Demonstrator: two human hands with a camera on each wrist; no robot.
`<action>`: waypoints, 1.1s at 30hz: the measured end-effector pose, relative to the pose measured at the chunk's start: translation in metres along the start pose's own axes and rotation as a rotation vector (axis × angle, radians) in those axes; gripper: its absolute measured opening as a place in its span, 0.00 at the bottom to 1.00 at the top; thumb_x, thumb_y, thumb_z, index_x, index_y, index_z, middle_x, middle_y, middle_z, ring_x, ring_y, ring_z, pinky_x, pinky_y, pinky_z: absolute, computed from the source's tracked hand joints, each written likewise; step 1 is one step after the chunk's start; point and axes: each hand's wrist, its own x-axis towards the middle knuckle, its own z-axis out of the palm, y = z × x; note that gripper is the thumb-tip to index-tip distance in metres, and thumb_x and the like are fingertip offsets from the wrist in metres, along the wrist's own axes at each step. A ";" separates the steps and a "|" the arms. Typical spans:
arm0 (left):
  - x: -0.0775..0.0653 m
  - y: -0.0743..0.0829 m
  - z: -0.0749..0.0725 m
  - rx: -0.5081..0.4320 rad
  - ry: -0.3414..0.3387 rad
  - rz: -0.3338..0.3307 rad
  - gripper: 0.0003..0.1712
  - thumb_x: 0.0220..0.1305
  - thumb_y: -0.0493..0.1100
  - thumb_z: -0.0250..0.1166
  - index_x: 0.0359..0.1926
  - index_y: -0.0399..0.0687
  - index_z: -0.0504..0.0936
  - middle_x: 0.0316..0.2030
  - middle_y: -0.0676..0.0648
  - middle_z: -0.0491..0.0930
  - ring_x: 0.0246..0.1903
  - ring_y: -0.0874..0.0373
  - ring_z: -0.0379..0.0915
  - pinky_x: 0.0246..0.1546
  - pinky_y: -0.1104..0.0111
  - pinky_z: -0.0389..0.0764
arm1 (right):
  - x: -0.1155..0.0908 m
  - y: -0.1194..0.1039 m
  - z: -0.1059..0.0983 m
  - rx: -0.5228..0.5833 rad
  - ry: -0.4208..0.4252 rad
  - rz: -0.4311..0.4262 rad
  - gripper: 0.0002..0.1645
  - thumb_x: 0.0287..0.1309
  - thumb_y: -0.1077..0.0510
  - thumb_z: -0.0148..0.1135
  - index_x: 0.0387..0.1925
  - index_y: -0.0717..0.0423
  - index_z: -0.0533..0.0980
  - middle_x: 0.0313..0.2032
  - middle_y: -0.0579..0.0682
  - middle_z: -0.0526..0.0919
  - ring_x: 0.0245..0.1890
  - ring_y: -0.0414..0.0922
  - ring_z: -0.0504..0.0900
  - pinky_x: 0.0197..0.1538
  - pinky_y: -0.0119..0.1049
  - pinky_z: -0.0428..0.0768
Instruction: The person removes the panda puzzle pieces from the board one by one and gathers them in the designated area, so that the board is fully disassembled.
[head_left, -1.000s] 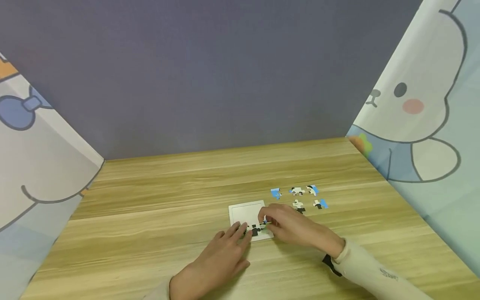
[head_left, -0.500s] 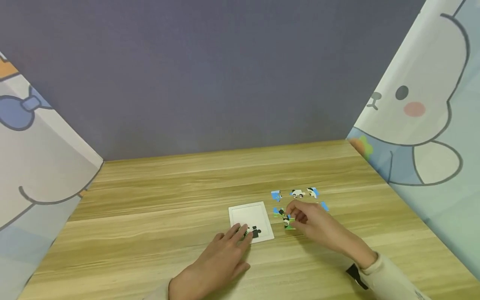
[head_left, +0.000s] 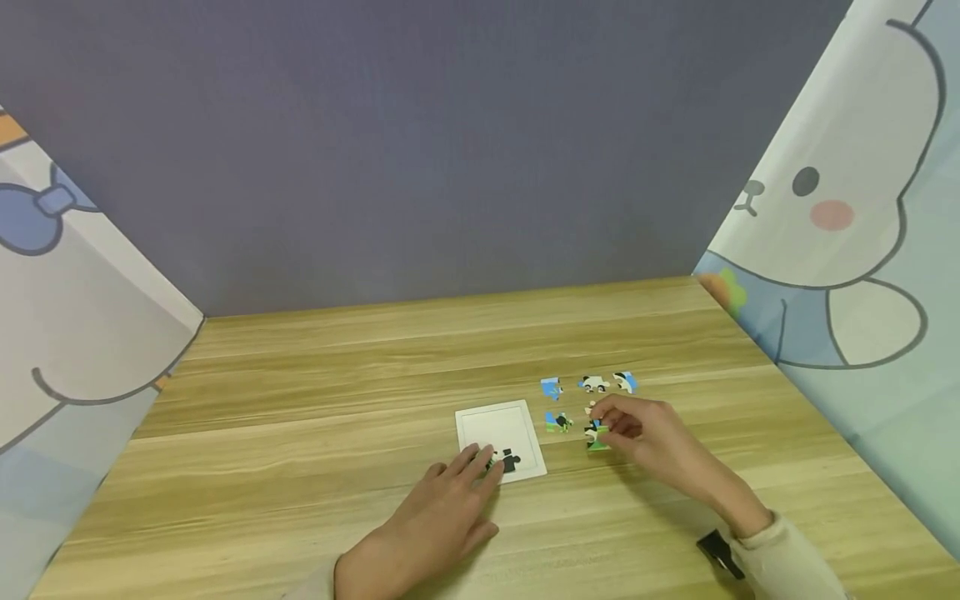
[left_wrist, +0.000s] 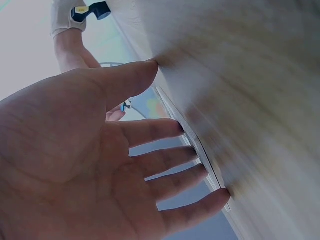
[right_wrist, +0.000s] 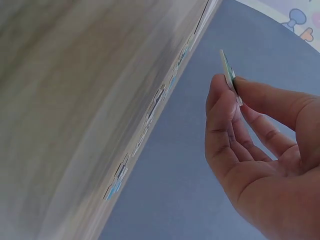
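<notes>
My left hand (head_left: 427, 529) lies with fingers nearly straight on a square white puzzle tray (head_left: 487, 423), fingertips at its lower left. Black-and-white puzzle pieces (head_left: 511, 461) sit in the tray's lower part, partly covered by those fingers. In the left wrist view the fingertips of the left hand (left_wrist: 95, 155) touch the tray's edge. My right hand (head_left: 663, 446) pinches a puzzle piece (head_left: 595, 437) with green, black and white print between thumb and fingers. The right wrist view shows this puzzle piece (right_wrist: 228, 72) raised off the table, seen nearly edge-on.
Loose puzzle pieces with panda and blue print lie right of the tray: a blue piece (head_left: 552, 387), a panda-face piece (head_left: 595, 384), a black-white-blue piece (head_left: 624, 382) and a green-blue piece (head_left: 558, 422). More sit behind the right hand. A grey wall (head_left: 450, 150) bounds the wooden table (head_left: 337, 375).
My right hand has moved from the tray's right side out to the right, over the loose pieces, with the puzzle piece pinched. The left hand has stayed on the tray.
</notes>
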 end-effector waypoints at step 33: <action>0.000 -0.001 -0.002 0.003 0.006 0.007 0.38 0.66 0.61 0.64 0.70 0.47 0.71 0.70 0.43 0.66 0.69 0.48 0.64 0.55 0.54 0.78 | -0.012 0.030 -0.037 0.139 -0.021 0.139 0.15 0.58 0.72 0.65 0.47 0.62 0.78 0.39 0.58 0.80 0.28 0.46 0.87 0.30 0.39 0.85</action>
